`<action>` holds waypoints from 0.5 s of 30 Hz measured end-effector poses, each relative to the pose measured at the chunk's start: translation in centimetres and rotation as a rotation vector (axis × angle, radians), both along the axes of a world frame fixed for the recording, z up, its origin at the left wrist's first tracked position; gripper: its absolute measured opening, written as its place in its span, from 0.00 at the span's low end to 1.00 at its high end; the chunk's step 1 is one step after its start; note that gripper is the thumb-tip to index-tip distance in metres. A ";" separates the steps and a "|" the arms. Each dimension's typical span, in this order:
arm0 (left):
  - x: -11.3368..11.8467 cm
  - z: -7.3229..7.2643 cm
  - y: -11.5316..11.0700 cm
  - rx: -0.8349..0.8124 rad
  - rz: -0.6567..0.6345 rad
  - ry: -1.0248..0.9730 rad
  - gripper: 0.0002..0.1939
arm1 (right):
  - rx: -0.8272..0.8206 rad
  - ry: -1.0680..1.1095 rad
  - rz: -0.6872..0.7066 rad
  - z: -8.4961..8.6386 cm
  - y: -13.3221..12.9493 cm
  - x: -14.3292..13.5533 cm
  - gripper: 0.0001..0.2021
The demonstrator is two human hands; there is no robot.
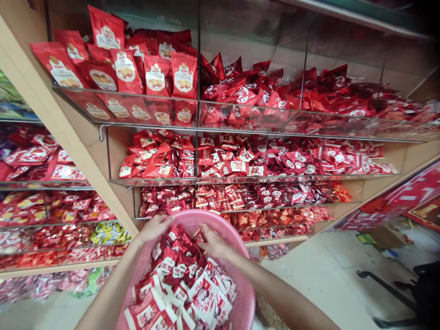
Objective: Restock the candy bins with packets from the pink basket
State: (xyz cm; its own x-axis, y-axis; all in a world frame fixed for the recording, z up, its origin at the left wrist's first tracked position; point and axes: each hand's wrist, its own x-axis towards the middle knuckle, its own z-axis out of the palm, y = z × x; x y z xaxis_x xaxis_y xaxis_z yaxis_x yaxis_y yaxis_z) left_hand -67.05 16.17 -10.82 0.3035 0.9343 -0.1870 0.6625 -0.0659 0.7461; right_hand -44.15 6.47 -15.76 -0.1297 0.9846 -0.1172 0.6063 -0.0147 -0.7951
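A pink plastic basket [245,275] with perforated sides sits low in front of the shelves, filled with small red and white wrapped packets [206,295]. My left hand [157,228] is closed on the basket's far left rim. Inside the basket, toward its far right side, is my right hand [212,242]. Its thumb and fingers are closed around a small dark red wrapped candy [198,236], partly hidden by the fingers. Darker red packets [178,266] lie just below that hand.
Glass-fronted shelves [237,181] full of red packets rise beyond the basket. Larger red cookie packets [125,71] stand at the upper left. A wooden upright [74,133] separates another shelf unit at left. Pale floor tiles [319,275], a box [388,237] and dark legs [385,286] are at right.
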 end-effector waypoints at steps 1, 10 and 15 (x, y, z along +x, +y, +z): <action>0.0 0.0 0.0 0.000 0.000 0.004 0.27 | -0.014 -0.078 0.005 0.3 -0.3 0.0 0.31; -0.1 0.1 0.0 -0.005 -0.034 0.024 0.28 | -0.116 -0.336 0.025 2.2 -2.0 0.0 0.32; -0.1 -0.2 0.0 -0.010 -0.023 -0.021 0.27 | 0.005 -0.396 0.027 3.2 -2.0 -0.2 0.22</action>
State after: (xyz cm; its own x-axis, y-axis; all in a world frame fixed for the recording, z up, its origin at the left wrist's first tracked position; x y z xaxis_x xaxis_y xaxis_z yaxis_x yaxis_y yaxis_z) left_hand -67.17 16.16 -10.98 0.3284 0.9252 -0.1902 0.6455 -0.0728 0.7603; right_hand -44.36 4.46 -12.57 -0.1009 0.9822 -0.1586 0.8661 0.0083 -0.4998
